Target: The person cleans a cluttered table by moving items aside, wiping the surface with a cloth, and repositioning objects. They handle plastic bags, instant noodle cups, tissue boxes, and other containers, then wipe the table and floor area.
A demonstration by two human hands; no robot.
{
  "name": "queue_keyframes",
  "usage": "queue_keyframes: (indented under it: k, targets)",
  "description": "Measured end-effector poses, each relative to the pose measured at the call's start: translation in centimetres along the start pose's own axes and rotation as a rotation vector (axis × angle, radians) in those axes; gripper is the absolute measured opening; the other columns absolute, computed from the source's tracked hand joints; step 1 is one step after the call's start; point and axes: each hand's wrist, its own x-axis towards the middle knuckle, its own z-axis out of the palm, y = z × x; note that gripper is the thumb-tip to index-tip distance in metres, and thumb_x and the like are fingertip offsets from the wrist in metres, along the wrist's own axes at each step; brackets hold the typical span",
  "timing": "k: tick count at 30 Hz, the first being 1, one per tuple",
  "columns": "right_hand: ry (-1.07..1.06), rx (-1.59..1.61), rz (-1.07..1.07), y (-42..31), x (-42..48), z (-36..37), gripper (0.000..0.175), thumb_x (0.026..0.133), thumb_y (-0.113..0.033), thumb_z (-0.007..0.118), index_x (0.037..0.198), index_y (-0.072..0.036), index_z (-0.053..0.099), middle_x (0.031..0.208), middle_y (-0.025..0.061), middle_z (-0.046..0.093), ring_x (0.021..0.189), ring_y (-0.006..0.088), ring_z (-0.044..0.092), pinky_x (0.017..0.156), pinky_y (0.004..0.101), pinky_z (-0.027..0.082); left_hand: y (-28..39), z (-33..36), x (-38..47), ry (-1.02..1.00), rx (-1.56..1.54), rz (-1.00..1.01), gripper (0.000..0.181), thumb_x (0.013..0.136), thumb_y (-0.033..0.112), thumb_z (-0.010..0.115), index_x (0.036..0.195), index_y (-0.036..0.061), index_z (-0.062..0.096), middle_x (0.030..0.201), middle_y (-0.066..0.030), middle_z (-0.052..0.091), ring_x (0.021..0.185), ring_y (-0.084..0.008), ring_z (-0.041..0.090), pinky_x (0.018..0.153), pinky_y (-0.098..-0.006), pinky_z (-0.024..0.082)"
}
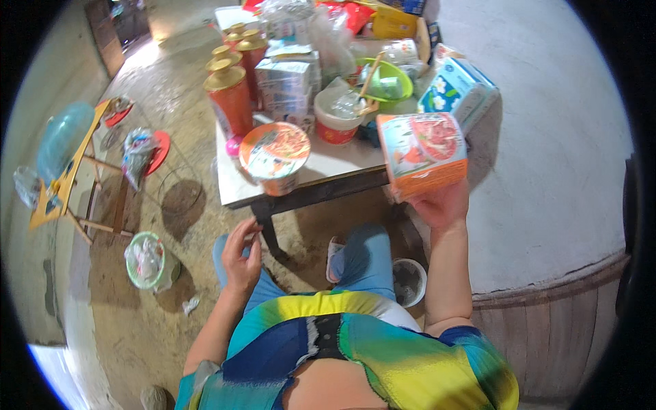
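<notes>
My right hand grips a square orange-and-white printed food package from below, at the right front corner of the table. My left hand hangs empty with loosely curled fingers, in front of the table's left leg. A round instant noodle tub with a printed lid stands at the table's front left, beside a small pink ball-like thing. Behind it is a white and red tub holding clear plastic. The underside of the held package and some fingers are hidden.
Red canisters with gold tops, stacked cartons, a green bowl and blue tissue packs crowd the white table. A lined waste bin stands at left on the floor, a bucket near my leg, a wall at right.
</notes>
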Motion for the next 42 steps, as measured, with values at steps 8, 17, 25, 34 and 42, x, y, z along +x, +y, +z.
queue_keyframes:
  k: [8, 17, 25, 34, 42]
  targets:
    - [0.009, -0.327, 0.081, 6.1, 4.7, 7.7, 0.057, 0.099, -0.054, 0.043, 0.139, -0.015, 0.05, 0.129, 0.0093, 0.059, 0.113, 0.0258, 0.062, 0.087, 0.0469, 0.055, 3.9, -0.4, 1.5, 0.086, -0.098, 0.053, 0.036, 0.092, -0.007, 0.06, 0.128, 0.0001, 0.062, 0.125, -0.0134, 0.062, 0.103, -0.0196, 0.069, 0.075, -0.028, 0.058]
    - [0.012, -1.102, 0.051, 10.5, 13.3, 11.2, 0.074, 0.097, -0.055, 0.048, 0.133, 0.01, 0.054, 0.129, 0.0249, 0.06, 0.108, 0.0306, 0.062, 0.089, 0.0429, 0.049, 3.2, -2.6, -0.4, 0.161, -0.137, -0.093, 0.034, 0.094, -0.005, 0.06, 0.128, 0.0005, 0.061, 0.124, -0.0117, 0.062, 0.104, -0.0175, 0.068, 0.075, -0.0264, 0.057]
    - [-0.04, -1.221, -0.218, 12.0, 16.0, 9.6, 0.067, 0.099, -0.05, 0.046, 0.105, 0.013, 0.067, 0.091, 0.0276, 0.07, 0.087, 0.035, 0.068, 0.083, 0.0424, 0.05, 6.7, -0.3, 5.0, 0.096, -0.048, 0.049, 0.067, 0.09, 0.009, 0.073, 0.149, 0.0037, 0.042, 0.139, -0.0198, 0.055, 0.131, -0.0292, 0.053, 0.097, -0.0418, 0.052]
    - [-0.118, -1.309, -0.742, 9.9, 9.6, 9.0, 0.034, 0.101, -0.026, 0.053, 0.106, 0.005, 0.067, 0.105, 0.0229, 0.067, 0.1, 0.0365, 0.064, 0.089, 0.0428, 0.05, 5.2, 3.9, 11.9, 0.099, 0.29, 0.417, 0.072, 0.087, 0.012, 0.075, 0.149, 0.0016, 0.04, 0.148, -0.0251, 0.046, 0.141, -0.0399, 0.041, 0.115, -0.0453, 0.036]
    - [0.226, -1.727, -0.739, 5.2, 7.5, -7.4, 0.05, 0.089, -0.023, 0.07, 0.131, 0.001, 0.056, 0.138, 0.0229, 0.053, 0.129, 0.0383, 0.051, 0.109, 0.0425, 0.042, 4.1, 3.7, 10.2, 0.154, 0.237, 0.382, 0.072, 0.088, 0.01, 0.074, 0.148, -0.0044, 0.037, 0.142, -0.0243, 0.049, 0.131, -0.0346, 0.051, 0.107, -0.0432, 0.043]
